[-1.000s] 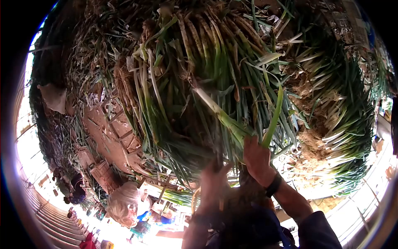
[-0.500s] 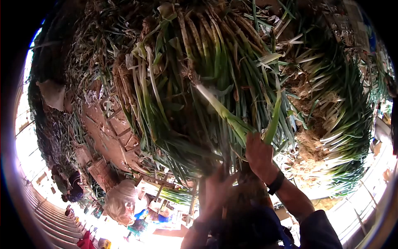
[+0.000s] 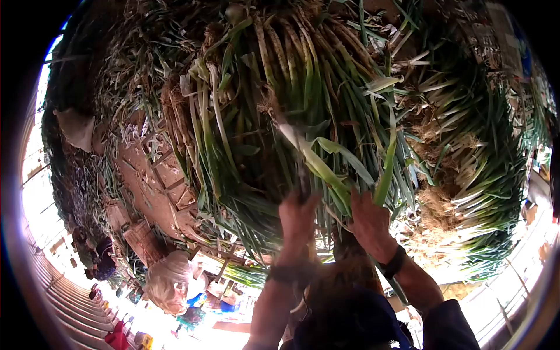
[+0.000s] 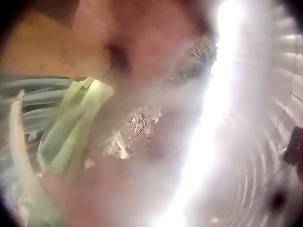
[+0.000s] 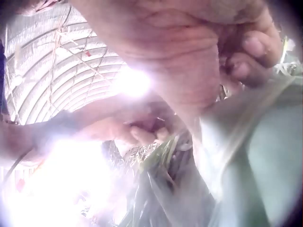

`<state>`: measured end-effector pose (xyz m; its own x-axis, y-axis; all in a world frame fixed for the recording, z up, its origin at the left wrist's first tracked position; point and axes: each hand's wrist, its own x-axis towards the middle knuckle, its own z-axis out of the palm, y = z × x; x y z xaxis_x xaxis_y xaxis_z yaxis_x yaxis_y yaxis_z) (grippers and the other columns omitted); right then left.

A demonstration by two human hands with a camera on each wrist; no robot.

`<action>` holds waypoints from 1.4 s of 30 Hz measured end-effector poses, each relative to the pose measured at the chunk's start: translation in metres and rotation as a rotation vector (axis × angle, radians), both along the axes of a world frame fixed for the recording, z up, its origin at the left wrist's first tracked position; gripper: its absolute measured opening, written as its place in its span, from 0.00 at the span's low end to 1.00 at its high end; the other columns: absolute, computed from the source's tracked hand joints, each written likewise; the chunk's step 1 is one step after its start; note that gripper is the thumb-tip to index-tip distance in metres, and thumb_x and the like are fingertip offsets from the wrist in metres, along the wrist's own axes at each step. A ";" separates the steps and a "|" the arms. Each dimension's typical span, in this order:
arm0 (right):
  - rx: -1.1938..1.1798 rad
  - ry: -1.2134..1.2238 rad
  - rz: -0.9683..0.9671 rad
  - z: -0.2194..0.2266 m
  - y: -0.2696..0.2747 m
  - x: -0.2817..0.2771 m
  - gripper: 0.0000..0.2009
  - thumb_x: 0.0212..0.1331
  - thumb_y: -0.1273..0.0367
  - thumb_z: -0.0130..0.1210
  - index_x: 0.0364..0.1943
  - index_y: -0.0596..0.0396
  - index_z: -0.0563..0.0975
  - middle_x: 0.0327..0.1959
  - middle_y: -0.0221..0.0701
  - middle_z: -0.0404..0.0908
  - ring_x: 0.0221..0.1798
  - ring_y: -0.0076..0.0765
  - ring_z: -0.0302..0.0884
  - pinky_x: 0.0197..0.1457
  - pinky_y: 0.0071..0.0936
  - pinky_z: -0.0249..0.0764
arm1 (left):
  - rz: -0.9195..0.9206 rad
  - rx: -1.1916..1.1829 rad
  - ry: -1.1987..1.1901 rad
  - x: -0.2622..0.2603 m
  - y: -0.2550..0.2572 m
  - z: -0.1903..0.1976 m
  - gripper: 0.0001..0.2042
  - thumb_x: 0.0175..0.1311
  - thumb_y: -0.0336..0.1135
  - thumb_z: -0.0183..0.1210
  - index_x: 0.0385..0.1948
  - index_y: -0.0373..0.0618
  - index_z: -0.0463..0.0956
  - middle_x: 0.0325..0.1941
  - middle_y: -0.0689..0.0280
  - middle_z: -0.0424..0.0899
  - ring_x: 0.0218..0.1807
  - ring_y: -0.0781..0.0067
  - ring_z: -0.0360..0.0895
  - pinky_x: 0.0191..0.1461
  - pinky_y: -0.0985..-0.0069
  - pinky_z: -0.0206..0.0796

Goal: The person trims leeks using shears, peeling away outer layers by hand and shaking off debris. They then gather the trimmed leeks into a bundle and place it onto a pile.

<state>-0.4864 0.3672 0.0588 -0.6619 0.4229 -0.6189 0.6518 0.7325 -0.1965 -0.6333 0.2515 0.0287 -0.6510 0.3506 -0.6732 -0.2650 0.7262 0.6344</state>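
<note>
One leek (image 3: 312, 160) lies diagonally across the pile, its white root end up and left, a loose leaf arching right off its stem. My right hand (image 3: 371, 227) grips its green end; in the right wrist view that hand (image 5: 189, 52) has its fingers curled beside a broad pale leaf (image 5: 265, 142). Left of it, my left hand (image 3: 297, 221) is over the leaf tips, a blurred dark streak rising from it. Its fingers look bent in the right wrist view (image 5: 147, 132); what they hold cannot be told. Green leek leaves (image 4: 71, 127) show beside blurred skin in the left wrist view.
A thick pile of untrimmed leeks (image 3: 286, 52) fills the middle. Cleaner leeks (image 3: 466, 175) lie in a long row at right. Leaf scraps and a wooden slatted frame (image 3: 169, 181) are at left, with a person's pale head covering (image 3: 169, 280) below.
My left hand has shifted slightly left and upward. A leaf on the held leek now arches off to the right. My right hand has moved slightly down, still gripping the leek.
</note>
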 end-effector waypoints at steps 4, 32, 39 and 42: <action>0.057 -0.008 -0.004 -0.002 -0.009 0.006 0.38 0.49 0.65 0.69 0.67 0.56 0.67 0.45 0.37 0.73 0.34 0.42 0.84 0.30 0.35 0.82 | 0.013 -0.068 0.030 -0.019 0.012 -0.021 0.19 0.62 0.45 0.67 0.42 0.35 0.82 0.24 0.60 0.82 0.27 0.74 0.76 0.32 0.69 0.69; 0.038 -0.067 0.021 0.002 -0.016 -0.010 0.38 0.46 0.64 0.71 0.66 0.55 0.68 0.51 0.42 0.74 0.36 0.51 0.85 0.37 0.43 0.82 | 0.026 -0.136 -0.043 -0.038 -0.023 -0.012 0.23 0.60 0.52 0.65 0.40 0.36 0.83 0.31 0.52 0.87 0.34 0.61 0.86 0.40 0.63 0.73; -0.121 -0.103 -0.090 0.010 -0.010 -0.021 0.39 0.43 0.64 0.73 0.63 0.56 0.69 0.50 0.46 0.76 0.43 0.55 0.83 0.44 0.48 0.80 | 0.085 -0.056 -0.321 -0.026 -0.035 0.054 0.26 0.60 0.49 0.68 0.51 0.33 0.79 0.37 0.52 0.87 0.36 0.64 0.85 0.43 0.65 0.74; -0.220 -0.012 -0.177 0.010 -0.003 -0.017 0.37 0.42 0.64 0.73 0.61 0.58 0.71 0.46 0.47 0.79 0.45 0.57 0.83 0.48 0.47 0.79 | -0.081 -0.064 -0.200 -0.009 -0.064 0.042 0.28 0.61 0.49 0.68 0.56 0.35 0.77 0.38 0.52 0.88 0.38 0.64 0.86 0.45 0.67 0.75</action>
<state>-0.5036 0.3638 0.0687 -0.5815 0.3864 -0.7160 0.7693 0.5474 -0.3294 -0.6418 0.1870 0.0708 -0.4736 0.3482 -0.8090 -0.3205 0.7874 0.5265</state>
